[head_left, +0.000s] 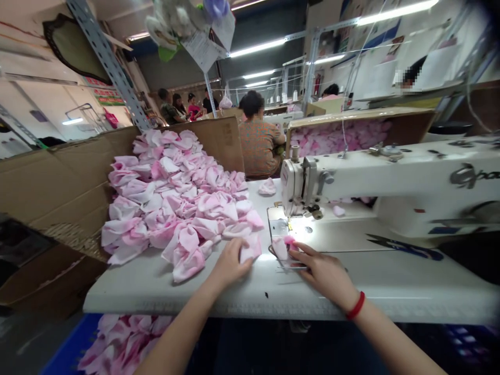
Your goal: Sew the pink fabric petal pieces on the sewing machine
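Note:
My left hand (233, 260) is at the near edge of a heap of pink-and-white fabric pieces (187, 198), its thumb and fingers closed round one pale pink fabric piece (250, 248). My right hand (326, 273), with a red band at the wrist, has its fingertips on a small pink fabric piece (279, 248) just in front of the needle area of a white sewing machine (390, 172). A thin metal tool (291, 267) lies under those fingers; its kind cannot be made out. The machine's lamp lights the needle plate (278, 225).
Blue-handled thread snips (410, 248) lie on the machine bed at right. Cardboard (58, 182) walls the heap's left side. Below the table, a blue bin (66, 349) holds more pieces. A box (351, 117) of pink pieces stands behind the machine. A person (260, 140) sits ahead.

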`<state>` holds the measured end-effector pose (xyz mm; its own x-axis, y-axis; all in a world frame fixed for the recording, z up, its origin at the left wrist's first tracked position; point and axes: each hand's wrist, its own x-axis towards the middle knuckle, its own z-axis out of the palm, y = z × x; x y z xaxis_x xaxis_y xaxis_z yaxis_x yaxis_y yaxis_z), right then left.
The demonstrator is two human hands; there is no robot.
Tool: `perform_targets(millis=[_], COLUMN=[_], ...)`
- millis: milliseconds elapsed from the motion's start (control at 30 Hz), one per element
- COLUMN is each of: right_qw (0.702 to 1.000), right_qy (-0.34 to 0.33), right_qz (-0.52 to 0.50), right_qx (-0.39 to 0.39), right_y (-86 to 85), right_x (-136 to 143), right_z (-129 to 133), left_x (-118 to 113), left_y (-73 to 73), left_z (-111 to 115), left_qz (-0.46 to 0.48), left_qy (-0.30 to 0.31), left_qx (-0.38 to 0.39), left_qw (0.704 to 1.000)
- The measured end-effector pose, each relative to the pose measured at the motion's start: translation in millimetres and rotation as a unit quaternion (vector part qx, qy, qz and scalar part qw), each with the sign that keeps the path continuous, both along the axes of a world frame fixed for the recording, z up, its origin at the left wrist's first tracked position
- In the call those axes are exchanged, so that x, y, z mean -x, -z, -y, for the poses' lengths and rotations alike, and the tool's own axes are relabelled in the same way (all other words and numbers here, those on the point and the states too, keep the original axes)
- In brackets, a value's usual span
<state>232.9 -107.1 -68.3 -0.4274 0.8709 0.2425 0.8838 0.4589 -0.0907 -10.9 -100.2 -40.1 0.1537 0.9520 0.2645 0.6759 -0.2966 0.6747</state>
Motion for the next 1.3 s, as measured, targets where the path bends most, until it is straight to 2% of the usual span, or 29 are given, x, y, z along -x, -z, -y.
perform_targets(millis=[133,333,433,567,700,833,933,1100,1233,1300], right_qw=[1.0,1.0,1.0,0.999,0.999,0.999,0.999,0.999,0.999,1.0], right_qy=[0.001,-0.006,-0.004,-0.011,-0.009,-0.006,-0.007,-0.008,-0.008,-0.007], right_qz=[0.002,-0.007,-0.011,-0.027,-0.034,-0.028,-0.023,-0.022,-0.021,-0.018], right_qx=[0.004,0.003,0.006,0.017,0.023,0.019,0.022,0.027,0.026,0.022], right_y=[-2.4,-4.8,-4.5,-4.0,-4.8,-5.9,-6.5,-6.7,-5.2,-4.5], right_x=[0.5,1.1,1.9,1.9,1.3,1.8,2.1,1.7,1.8,1.9], right_z=[0.8,2.8,2.5,1.0,0.6,0.8,0.5,-0.1,0.0,-0.1], left_x=[-2.8,-4.2,-5.7,-5.4,-8.4,-17.3,-22.5,-20.9,-20.4,-24.8], left_y=[-1.0,-19.9,-20.4,-18.5,-26.7,-36.2,-35.7,-28.9,-33.1,-31.3], left_z=[4.5,1.6,-6.4,-28.0,-46.4,-50.0,-47.9,-46.8,-51.0,-51.4], left_qz=[0.028,0.094,0.117,0.124,0.126,0.132,0.12,0.045,-0.061,-0.117], left_qy=[0.002,0.038,0.035,0.014,0.024,0.046,0.067,0.031,0.0,0.015], left_qx=[0.008,0.073,0.1,0.112,0.107,0.119,0.126,0.067,-0.043,-0.097], left_qw=[1.0,0.992,0.987,0.986,0.986,0.983,0.983,0.996,0.997,0.988])
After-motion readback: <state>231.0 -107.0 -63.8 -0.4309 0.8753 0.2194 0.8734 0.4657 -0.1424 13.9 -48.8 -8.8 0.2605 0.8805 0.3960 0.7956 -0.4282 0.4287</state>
